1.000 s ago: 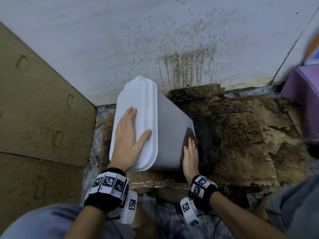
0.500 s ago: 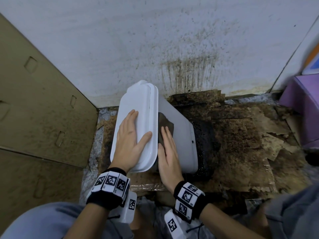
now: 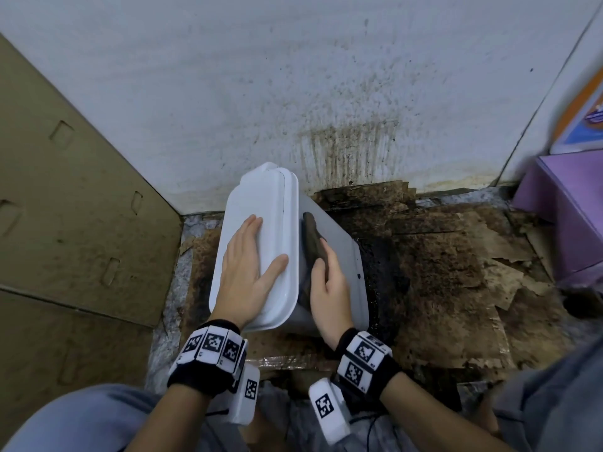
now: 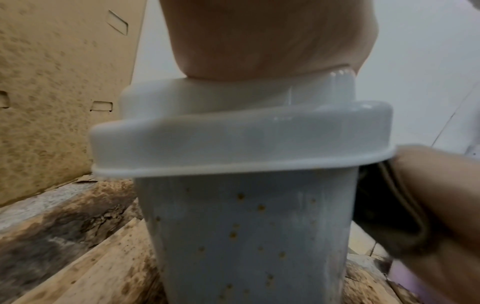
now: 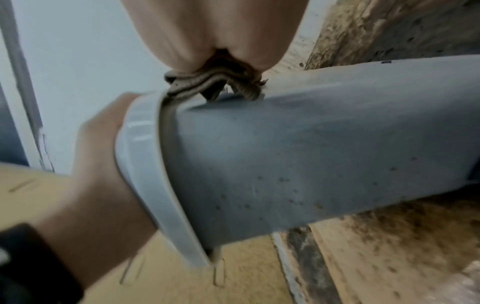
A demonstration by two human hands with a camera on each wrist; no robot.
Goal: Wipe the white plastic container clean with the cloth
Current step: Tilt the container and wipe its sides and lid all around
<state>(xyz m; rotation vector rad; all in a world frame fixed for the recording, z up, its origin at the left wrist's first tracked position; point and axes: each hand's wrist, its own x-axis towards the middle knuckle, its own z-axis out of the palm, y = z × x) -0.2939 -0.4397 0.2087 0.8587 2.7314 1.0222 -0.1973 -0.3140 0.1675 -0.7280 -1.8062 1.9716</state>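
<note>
While I crouch over it, white plastic container (image 3: 336,256): lying tipped on stained cardboard (image 3: 456,288) by the wall (image 3: 293,76), lid (image 3: 261,207) facing me.
My left hand (image 3: 248,269): fingers straight, thumb spread, pressed flat on the lid.
My right hand (image 3: 329,285): pressing the cloth (image 3: 313,239) against the container's side just below the lid rim; thumb and fingers close around the folds.
Container side: brown specks.
Right edge: purple box (image 3: 567,223).

no legible text, labels or numbers anywhere
</note>
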